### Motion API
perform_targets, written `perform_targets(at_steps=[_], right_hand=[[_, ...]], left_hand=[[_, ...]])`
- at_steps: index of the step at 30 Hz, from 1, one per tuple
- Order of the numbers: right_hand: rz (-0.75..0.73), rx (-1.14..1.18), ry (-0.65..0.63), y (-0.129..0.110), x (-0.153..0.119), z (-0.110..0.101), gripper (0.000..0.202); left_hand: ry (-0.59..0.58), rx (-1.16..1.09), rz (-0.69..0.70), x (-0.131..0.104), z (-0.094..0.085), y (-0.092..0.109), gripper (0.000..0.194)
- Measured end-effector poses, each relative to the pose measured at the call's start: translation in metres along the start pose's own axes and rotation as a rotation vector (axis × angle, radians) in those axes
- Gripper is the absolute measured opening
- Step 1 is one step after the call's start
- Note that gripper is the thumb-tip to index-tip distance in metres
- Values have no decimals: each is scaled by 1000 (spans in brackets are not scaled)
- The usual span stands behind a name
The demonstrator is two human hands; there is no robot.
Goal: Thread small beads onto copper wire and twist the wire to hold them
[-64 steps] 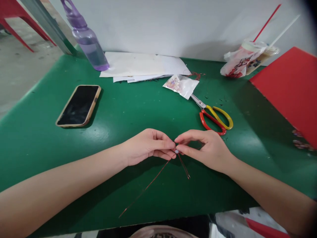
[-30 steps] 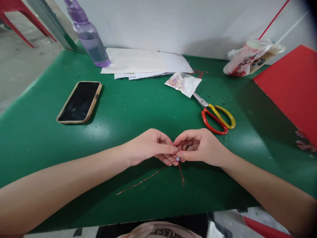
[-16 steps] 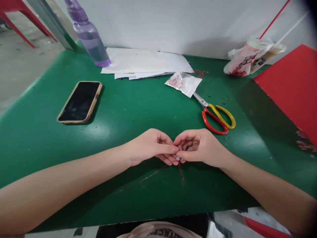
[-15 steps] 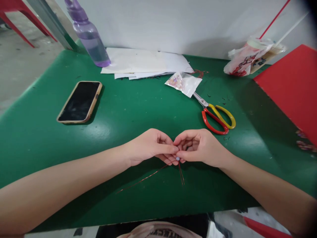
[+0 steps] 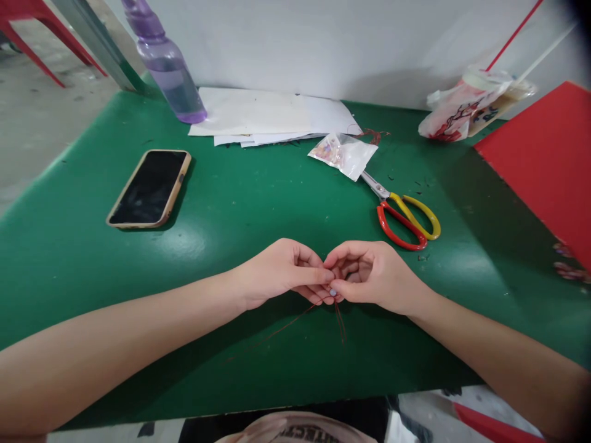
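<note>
My left hand (image 5: 295, 271) and my right hand (image 5: 364, 271) meet fingertip to fingertip above the green table (image 5: 240, 203). Between them is a thin reddish-brown cord (image 5: 295, 319) with a small pale-blue bead (image 5: 333, 293) on it. The left thumb and fingers are pinched on the cord. My right thumb presses close beside the bead, with the index finger curled above. Loose cord ends hang below the fingers, one long strand trailing to the left and shorter ones pointing down. Where exactly the cord passes between the fingertips is hidden.
Scissors (image 5: 401, 218) with red and yellow handles lie beyond my right hand, their tips under a small plastic bag (image 5: 344, 154). A phone (image 5: 150, 187), a purple spray bottle (image 5: 170, 74), papers (image 5: 258, 114), bagged drink cups (image 5: 466, 104) and a red board (image 5: 545, 166) are around.
Both hands stay nearly in place, still pinching. The bead has shifted very slightly up and right, and the long strand's far end looks fainter.
</note>
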State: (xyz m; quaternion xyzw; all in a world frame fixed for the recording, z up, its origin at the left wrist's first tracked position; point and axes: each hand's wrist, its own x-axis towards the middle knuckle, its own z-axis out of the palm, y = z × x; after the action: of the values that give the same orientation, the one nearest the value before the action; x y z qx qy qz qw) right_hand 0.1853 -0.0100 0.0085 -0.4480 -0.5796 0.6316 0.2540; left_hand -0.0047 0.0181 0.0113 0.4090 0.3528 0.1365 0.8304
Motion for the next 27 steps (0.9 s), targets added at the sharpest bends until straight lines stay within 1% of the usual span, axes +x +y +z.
perform_targets(at_steps=[11,17,27], right_hand=[[30,58,-18,-1,0,-1,23],[44,92,-35,-1,1,-2,25],[48,109,-60,0,2,-4,25]], left_hand=[[-11,-20,2,0,0,1,12],[3,-17,-1,-2,1,1,13],[-5,-8,8,0,0,0,12]])
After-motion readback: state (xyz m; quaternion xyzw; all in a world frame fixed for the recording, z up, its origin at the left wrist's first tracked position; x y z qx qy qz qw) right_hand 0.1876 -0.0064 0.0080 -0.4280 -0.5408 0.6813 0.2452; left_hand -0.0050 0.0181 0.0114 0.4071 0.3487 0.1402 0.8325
